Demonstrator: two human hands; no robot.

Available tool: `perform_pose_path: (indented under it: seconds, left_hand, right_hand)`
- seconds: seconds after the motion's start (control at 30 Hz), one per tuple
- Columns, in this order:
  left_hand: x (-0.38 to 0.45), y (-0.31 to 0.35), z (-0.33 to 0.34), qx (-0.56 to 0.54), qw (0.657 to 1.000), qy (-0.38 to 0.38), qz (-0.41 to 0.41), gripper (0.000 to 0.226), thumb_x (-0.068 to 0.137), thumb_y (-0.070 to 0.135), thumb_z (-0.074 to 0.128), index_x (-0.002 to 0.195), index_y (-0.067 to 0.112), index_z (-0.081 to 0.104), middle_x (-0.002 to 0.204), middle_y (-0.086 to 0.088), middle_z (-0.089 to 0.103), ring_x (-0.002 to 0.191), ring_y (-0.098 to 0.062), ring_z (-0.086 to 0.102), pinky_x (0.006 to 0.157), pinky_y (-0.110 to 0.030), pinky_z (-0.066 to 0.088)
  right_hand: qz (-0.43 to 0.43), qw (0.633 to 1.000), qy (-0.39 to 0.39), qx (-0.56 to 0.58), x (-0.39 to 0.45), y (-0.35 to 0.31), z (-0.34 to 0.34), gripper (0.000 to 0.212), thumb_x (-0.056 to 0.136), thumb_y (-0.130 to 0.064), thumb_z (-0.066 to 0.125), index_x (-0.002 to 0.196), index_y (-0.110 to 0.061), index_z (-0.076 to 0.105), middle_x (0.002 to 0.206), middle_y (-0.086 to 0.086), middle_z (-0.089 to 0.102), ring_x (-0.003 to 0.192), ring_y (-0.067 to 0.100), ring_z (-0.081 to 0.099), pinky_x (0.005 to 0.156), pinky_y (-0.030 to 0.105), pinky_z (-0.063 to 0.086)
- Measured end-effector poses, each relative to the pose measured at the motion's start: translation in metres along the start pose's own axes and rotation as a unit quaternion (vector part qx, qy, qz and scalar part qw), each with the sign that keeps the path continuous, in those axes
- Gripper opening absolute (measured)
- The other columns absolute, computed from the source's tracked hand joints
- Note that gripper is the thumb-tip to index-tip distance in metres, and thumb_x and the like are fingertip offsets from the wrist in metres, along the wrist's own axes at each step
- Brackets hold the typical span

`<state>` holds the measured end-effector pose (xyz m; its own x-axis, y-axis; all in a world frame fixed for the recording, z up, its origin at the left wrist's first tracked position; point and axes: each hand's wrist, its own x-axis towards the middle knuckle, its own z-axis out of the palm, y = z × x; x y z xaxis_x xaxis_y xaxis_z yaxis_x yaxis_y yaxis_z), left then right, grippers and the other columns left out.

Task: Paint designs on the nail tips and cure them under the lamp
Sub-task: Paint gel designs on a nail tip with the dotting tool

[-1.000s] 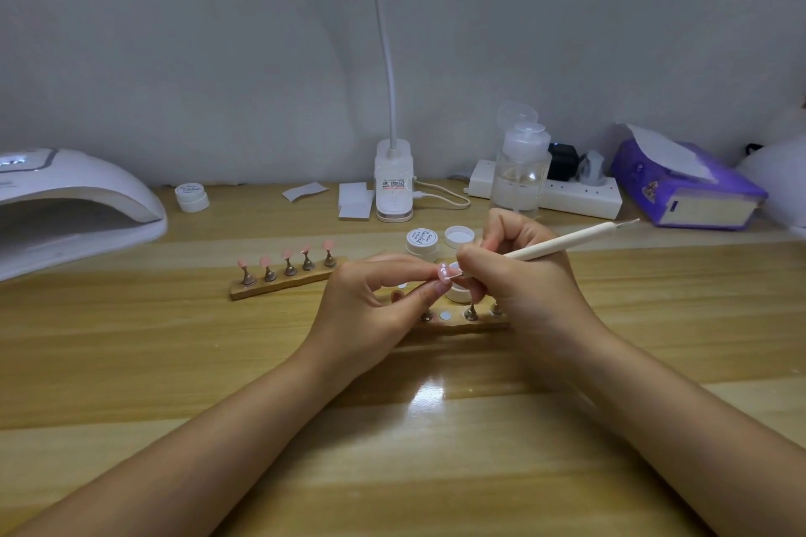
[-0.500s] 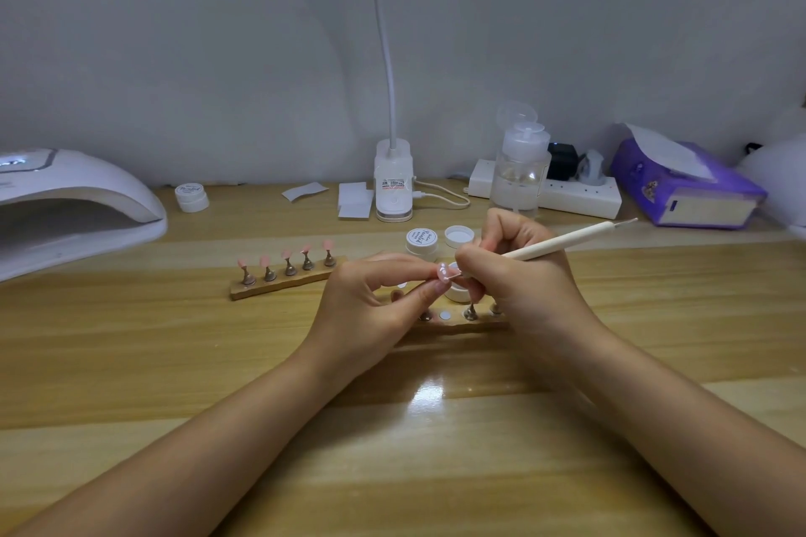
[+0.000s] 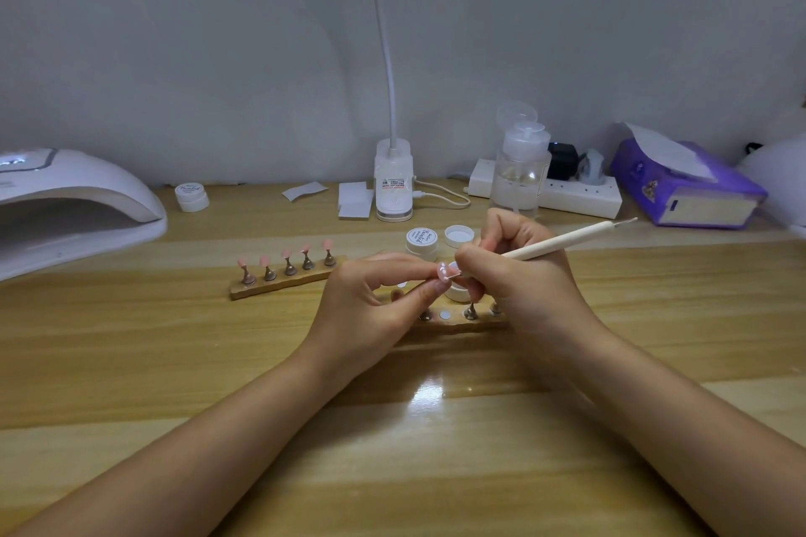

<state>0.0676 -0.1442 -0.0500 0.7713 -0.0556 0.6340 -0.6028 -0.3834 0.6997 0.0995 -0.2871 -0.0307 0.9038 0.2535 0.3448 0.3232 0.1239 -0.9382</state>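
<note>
Pink glossy nail tip (image 3: 443,273) pinched; slim white pen (image 3: 562,241) gripped.

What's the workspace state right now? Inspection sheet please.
Surface: wooden table, glare patch near the front.
Job's things: nail tip being painted; far stand carries five pink tips; near stand partly hidden; curing lamp far left; jars behind the hands.
Clutter: pump bottle, tissue pack, paper scraps.
Hands: left hand pinches the tip; right hand grips the pen tool.
Cables: white lead to the desk lamp base; power strip.
Surroundings: plain grey wall.
</note>
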Motion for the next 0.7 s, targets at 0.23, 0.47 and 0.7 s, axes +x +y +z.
perform_pose_path:
  seconds: [0.23,0.47,0.7]
  left_hand:
    - [-0.0001,0.0001,0.0005,-0.010,1.000,0.000,-0.006,0.021,0.075,0.016,0.066,0.095,0.014,0.069,0.082,0.000,0.071,0.068,-0.015,0.067,0.065,-0.025,0.054]
    - [0.0000,0.0005,0.0009,-0.013,1.000,-0.001,-0.002,0.024,0.074,0.016,0.065,0.097,0.011,0.068,0.081,0.004,0.069,0.070,-0.010,0.066,0.066,-0.014,0.049]
    - [0.0000,0.0012,0.0009,-0.014,1.000,-0.001,0.001,0.023,0.075,0.015,0.065,0.097,0.012,0.068,0.082,0.004,0.069,0.067,-0.013,0.066,0.064,-0.012,0.049]
  right_hand:
    - [0.004,1.000,0.005,0.011,0.0009,0.0008,0.0003,0.035,0.074,0.008,0.056,0.052,-0.017,0.043,0.044,0.001,0.049,0.040,0.009,0.046,0.042,0.020,0.040]
    - [-0.001,1.000,0.003,0.003,0.0000,-0.0003,0.0006,0.033,0.072,0.006,0.056,0.052,-0.015,0.041,0.042,-0.001,0.048,0.039,0.007,0.045,0.039,0.017,0.038]
    - [0.002,1.000,0.001,0.005,0.0016,0.0011,0.0003,0.042,0.074,0.008,0.056,0.047,-0.022,0.044,0.043,0.000,0.048,0.040,0.009,0.045,0.042,0.019,0.040]
